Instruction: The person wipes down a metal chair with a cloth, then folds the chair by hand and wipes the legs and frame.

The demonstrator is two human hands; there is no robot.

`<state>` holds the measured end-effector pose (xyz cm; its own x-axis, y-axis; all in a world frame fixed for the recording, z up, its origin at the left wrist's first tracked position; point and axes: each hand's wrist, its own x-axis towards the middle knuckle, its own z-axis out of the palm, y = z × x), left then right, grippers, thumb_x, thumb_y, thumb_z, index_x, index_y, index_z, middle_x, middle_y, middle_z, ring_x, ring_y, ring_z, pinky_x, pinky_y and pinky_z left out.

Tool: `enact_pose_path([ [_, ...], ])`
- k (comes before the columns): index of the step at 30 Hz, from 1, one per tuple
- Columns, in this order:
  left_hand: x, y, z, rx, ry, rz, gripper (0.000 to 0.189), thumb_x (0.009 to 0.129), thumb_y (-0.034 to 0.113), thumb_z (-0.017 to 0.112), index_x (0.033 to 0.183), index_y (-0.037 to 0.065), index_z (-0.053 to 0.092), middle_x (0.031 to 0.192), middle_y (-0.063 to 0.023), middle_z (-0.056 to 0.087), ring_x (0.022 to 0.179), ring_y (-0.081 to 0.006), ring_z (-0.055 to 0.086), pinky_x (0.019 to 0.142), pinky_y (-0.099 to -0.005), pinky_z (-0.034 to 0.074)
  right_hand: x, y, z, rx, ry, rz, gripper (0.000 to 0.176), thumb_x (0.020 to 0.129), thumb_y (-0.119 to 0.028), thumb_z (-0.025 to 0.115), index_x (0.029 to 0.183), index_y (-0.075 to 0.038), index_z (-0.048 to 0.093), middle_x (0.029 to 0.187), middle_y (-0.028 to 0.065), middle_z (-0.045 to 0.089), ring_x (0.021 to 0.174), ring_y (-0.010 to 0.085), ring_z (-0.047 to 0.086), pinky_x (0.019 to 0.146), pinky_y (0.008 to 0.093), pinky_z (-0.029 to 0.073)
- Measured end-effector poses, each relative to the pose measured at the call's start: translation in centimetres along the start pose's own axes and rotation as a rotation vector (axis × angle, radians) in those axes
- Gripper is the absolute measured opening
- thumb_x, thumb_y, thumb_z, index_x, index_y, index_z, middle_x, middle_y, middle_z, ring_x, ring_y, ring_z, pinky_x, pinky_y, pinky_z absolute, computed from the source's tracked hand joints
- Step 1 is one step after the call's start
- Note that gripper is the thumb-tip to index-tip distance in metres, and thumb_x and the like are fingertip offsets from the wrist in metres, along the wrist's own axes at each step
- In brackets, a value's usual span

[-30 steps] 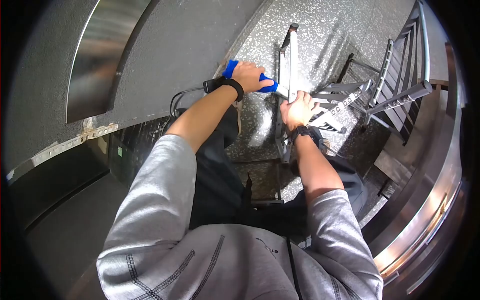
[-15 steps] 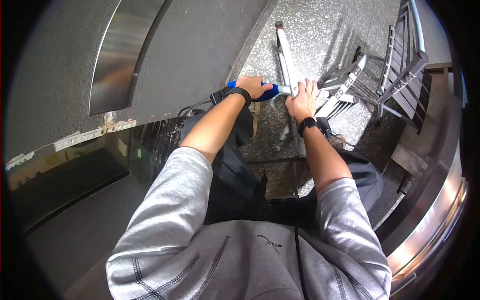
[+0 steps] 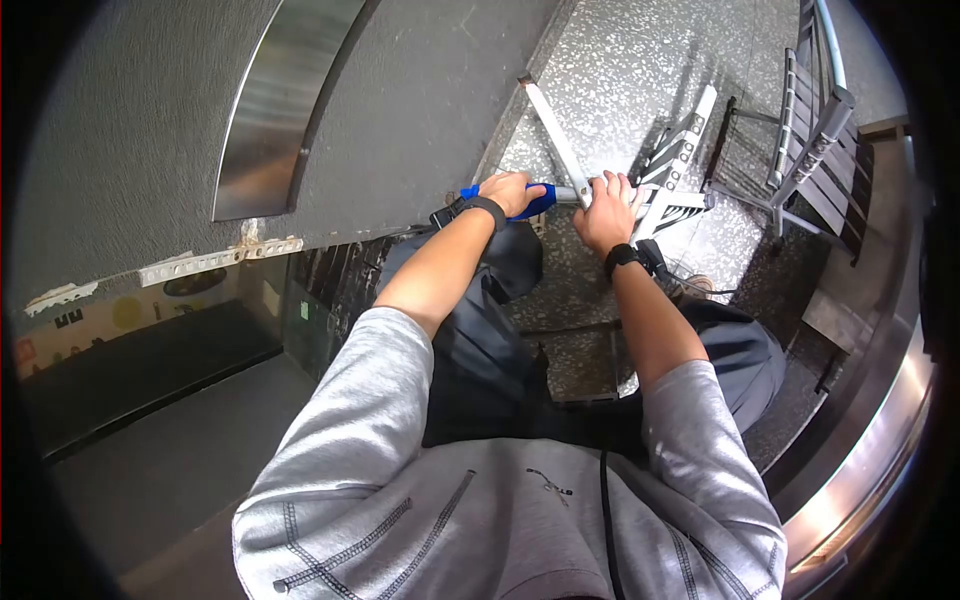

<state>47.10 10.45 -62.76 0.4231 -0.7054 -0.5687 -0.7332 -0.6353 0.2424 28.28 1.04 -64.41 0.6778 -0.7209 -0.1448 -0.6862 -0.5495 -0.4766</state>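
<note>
My left hand (image 3: 508, 194) is closed around a blue cloth (image 3: 541, 203) that wraps a metal tube of a slatted metal chair (image 3: 687, 150). My right hand (image 3: 606, 213) grips the frame by the joint where the tubes meet, its fingers lying over the metal. From that joint a pale leg (image 3: 553, 128) slants up to the left, ending in a dark tip. The slatted part with round holes along its side rises to the right of my right hand. Under my palms, parts of the frame are hidden.
Another slatted metal chair (image 3: 815, 150) stands at the right, beside a metal-edged counter (image 3: 870, 440). A dark grey wall panel (image 3: 410, 110) with a steel plate (image 3: 290, 110) is on the left. Speckled floor (image 3: 610, 60) lies beneath the chair.
The held chair has turned: its pale leg now leans further left, and the holed slatted part points more upward. Both hands keep their places on it. The camera view has shifted slightly.
</note>
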Motion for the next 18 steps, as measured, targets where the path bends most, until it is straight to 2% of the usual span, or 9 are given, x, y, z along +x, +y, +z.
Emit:
enact_pose_path([
  [2,0.0,0.2,0.7,-0.033,0.070,0.053,0.050,0.093,0.056,0.051,0.116,0.014,0.067,0.114,-0.0186,0.067,0.112,-0.0369,0.061,0.095,-0.0466,0.046,0.0,0.0,-0.2,0.008,-0.016,0.004,0.064,0.069,-0.021,0.070,0.128,-0.005,0.052,0.147,0.0186,0.038,0.142,0.0363,0.027,0.116,0.0597,0.014],
  [5,0.0,1.0,1.5,-0.078,0.084,0.073,0.050,0.093,0.056,0.051,0.112,0.012,0.067,0.111,-0.0196,0.068,0.109,-0.0377,0.062,0.093,-0.0478,0.047,-0.1,0.9,1.4,0.084,0.084,-0.003,0.078,0.070,-0.021,0.069,0.140,-0.004,0.041,0.154,0.0210,0.028,0.145,0.0375,0.021,0.115,0.0593,0.014],
  [6,-0.1,1.0,1.4,-0.081,0.068,0.056,0.050,0.092,0.056,0.051,0.111,0.012,0.067,0.110,-0.0198,0.068,0.109,-0.0378,0.062,0.093,-0.0480,0.047,-0.1,0.9,1.4,0.105,0.062,-0.001,0.087,0.069,-0.016,0.069,0.146,-0.002,0.031,0.157,0.0260,0.018,0.146,0.0423,0.014,0.116,0.0574,0.015],
  [10,0.4,0.0,1.4,-0.096,0.071,0.021,0.053,0.091,0.058,0.052,0.111,0.012,0.067,0.110,-0.0203,0.068,0.108,-0.0390,0.062,0.093,-0.0472,0.047,-0.5,-0.3,0.8,0.297,0.107,0.008,0.094,0.068,-0.004,0.069,0.150,-0.001,0.023,0.157,0.0313,0.005,0.145,0.0502,0.007,0.117,0.0578,0.012],
  [15,0.3,-1.0,2.2,-0.119,0.131,0.030,0.055,0.090,0.059,0.053,0.113,0.010,0.067,0.113,-0.0199,0.067,0.109,-0.0375,0.062,0.094,-0.0461,0.046,-0.8,-1.4,2.6,0.370,0.230,0.058,0.095,0.066,-0.004,0.066,0.150,0.002,0.020,0.157,0.0317,0.005,0.145,0.0503,0.006,0.118,0.0535,0.013],
  [18,-0.1,0.0,2.5,-0.093,0.079,-0.040,0.057,0.090,0.059,0.053,0.116,0.010,0.066,0.114,-0.0196,0.067,0.109,-0.0365,0.062,0.094,-0.0455,0.046,-1.0,-1.7,2.9,0.413,0.262,0.122,0.095,0.066,-0.003,0.064,0.150,0.004,0.019,0.157,0.0317,0.006,0.145,0.0496,0.007,0.118,0.0524,0.013],
])
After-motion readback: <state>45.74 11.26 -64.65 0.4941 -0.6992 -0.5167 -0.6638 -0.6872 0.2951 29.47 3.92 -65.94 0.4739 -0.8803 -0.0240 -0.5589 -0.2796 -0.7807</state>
